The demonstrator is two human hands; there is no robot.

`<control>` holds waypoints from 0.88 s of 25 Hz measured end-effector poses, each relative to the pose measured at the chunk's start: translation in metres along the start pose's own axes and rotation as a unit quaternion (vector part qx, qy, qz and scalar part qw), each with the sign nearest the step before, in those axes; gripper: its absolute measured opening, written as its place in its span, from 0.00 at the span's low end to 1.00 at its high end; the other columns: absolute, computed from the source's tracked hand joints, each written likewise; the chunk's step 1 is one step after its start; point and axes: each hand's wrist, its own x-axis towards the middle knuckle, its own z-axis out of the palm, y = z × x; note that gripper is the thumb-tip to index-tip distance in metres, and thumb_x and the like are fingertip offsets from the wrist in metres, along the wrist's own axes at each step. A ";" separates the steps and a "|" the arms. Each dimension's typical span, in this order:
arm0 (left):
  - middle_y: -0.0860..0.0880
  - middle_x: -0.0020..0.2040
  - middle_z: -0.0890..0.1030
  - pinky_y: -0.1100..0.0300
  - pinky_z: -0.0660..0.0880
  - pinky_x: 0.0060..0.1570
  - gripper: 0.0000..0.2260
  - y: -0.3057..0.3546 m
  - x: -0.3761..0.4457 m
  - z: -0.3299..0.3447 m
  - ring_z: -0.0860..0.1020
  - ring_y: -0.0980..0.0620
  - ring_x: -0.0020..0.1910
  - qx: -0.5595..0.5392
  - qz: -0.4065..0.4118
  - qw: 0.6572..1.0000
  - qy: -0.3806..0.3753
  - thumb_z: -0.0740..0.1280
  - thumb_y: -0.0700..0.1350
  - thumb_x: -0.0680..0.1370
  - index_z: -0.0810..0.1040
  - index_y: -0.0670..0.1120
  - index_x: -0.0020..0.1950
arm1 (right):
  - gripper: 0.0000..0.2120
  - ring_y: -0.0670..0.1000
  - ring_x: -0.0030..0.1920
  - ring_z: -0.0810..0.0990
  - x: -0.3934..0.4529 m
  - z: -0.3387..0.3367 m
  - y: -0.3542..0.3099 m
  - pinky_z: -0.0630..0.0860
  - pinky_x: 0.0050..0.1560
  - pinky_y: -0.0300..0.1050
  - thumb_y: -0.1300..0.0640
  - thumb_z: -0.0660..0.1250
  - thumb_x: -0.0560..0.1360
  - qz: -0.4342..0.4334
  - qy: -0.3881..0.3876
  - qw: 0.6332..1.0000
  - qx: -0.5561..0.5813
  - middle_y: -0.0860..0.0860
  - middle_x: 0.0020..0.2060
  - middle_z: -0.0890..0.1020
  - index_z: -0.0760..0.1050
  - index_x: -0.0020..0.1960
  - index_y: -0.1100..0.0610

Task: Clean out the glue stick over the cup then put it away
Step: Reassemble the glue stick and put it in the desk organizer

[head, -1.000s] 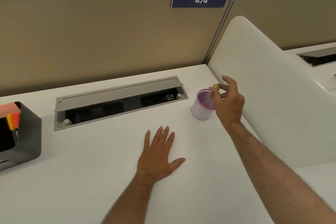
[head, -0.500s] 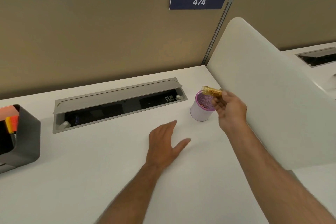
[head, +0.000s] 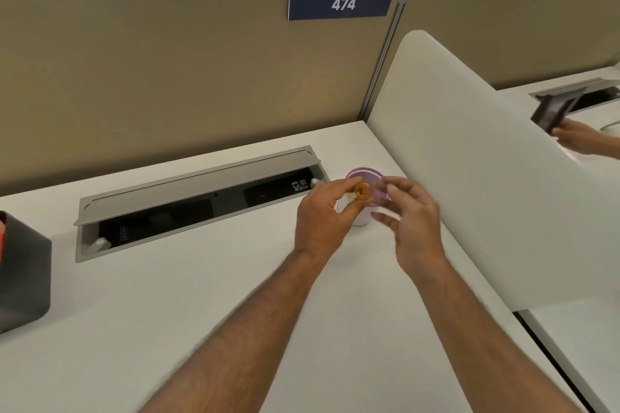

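A small white cup with a purple mesh inside (head: 365,172) stands on the white desk (head: 167,312) by the curved divider. Right over its mouth hangs an amber, see-through glue stick (head: 363,192), seen almost end-on. My left hand (head: 323,221) pinches the glue stick's near end between thumb and forefinger. From the right, my right hand (head: 414,228), blurred by motion, has its fingertips at the stick's other end. Both hands hide much of the cup's wall.
A grey cable hatch (head: 201,178) lies open in the desk, left of the cup. At the far left edge stands a dark grey organiser (head: 23,275). The white divider (head: 486,178) rises at the right; beyond it another person's hand (head: 578,139) holds a dark object.
My left hand has lifted off the desk and come up to the glue stick over the cup. The right hand has shifted slightly, and the stick now points toward me.
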 end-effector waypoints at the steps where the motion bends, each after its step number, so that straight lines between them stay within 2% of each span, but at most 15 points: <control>1: 0.50 0.53 0.86 0.51 0.79 0.52 0.13 -0.001 0.004 -0.001 0.81 0.52 0.51 0.022 0.009 1.000 -0.006 0.76 0.45 0.73 0.83 0.48 0.57 | 0.05 0.51 0.47 0.83 -0.003 -0.005 -0.002 0.80 0.42 0.44 0.59 0.69 0.74 -0.099 -0.005 0.994 -0.049 0.50 0.47 0.85 0.81 0.49 0.54; 3: 0.48 0.52 0.86 0.49 0.80 0.50 0.13 -0.001 0.011 0.000 0.82 0.49 0.50 0.061 0.030 0.997 -0.022 0.76 0.43 0.73 0.84 0.46 0.56 | 0.08 0.47 0.51 0.82 -0.004 -0.012 -0.003 0.80 0.43 0.37 0.57 0.74 0.70 -0.254 -0.040 0.946 -0.198 0.46 0.52 0.83 0.82 0.48 0.50; 5: 0.47 0.51 0.86 0.49 0.80 0.48 0.13 0.002 0.020 0.003 0.82 0.48 0.49 0.085 0.041 0.995 -0.039 0.76 0.40 0.72 0.84 0.46 0.56 | 0.13 0.47 0.56 0.81 0.004 -0.013 -0.002 0.82 0.44 0.37 0.57 0.78 0.69 -0.304 -0.057 0.899 -0.311 0.48 0.57 0.81 0.82 0.52 0.49; 6: 0.47 0.51 0.86 0.49 0.80 0.47 0.14 0.004 0.024 0.004 0.82 0.48 0.48 0.091 0.041 0.994 -0.045 0.76 0.40 0.71 0.84 0.46 0.56 | 0.15 0.48 0.56 0.81 0.009 -0.012 -0.001 0.83 0.45 0.41 0.58 0.79 0.68 -0.301 -0.054 0.892 -0.333 0.50 0.59 0.80 0.83 0.54 0.51; 9: 0.45 0.50 0.86 0.50 0.80 0.49 0.14 0.007 0.039 0.009 0.82 0.47 0.48 0.099 0.028 0.993 -0.062 0.75 0.38 0.71 0.84 0.44 0.56 | 0.16 0.51 0.58 0.80 0.028 -0.015 0.001 0.84 0.45 0.53 0.58 0.77 0.70 -0.288 -0.046 0.890 -0.350 0.53 0.63 0.79 0.82 0.58 0.54; 13: 0.43 0.51 0.85 0.47 0.79 0.51 0.14 0.004 0.059 0.010 0.81 0.44 0.49 0.146 0.046 0.981 -0.121 0.74 0.36 0.72 0.83 0.43 0.57 | 0.14 0.53 0.62 0.78 0.050 -0.018 0.004 0.81 0.53 0.60 0.56 0.76 0.72 -0.250 -0.088 0.886 -0.379 0.53 0.65 0.76 0.82 0.57 0.52; 18: 0.43 0.53 0.84 0.47 0.79 0.52 0.13 -0.003 0.069 0.011 0.80 0.44 0.51 0.207 0.060 0.966 -0.142 0.74 0.40 0.74 0.83 0.44 0.58 | 0.11 0.52 0.60 0.79 0.063 -0.014 0.006 0.81 0.53 0.61 0.58 0.78 0.69 -0.226 -0.047 0.911 -0.341 0.53 0.60 0.80 0.85 0.51 0.54; 22: 0.42 0.52 0.84 0.46 0.79 0.51 0.12 -0.005 0.072 0.012 0.79 0.43 0.51 0.213 0.075 0.961 -0.161 0.73 0.38 0.74 0.83 0.43 0.58 | 0.10 0.52 0.64 0.75 0.065 -0.013 0.012 0.79 0.59 0.54 0.59 0.75 0.72 -0.176 -0.088 0.933 -0.301 0.51 0.64 0.76 0.83 0.52 0.49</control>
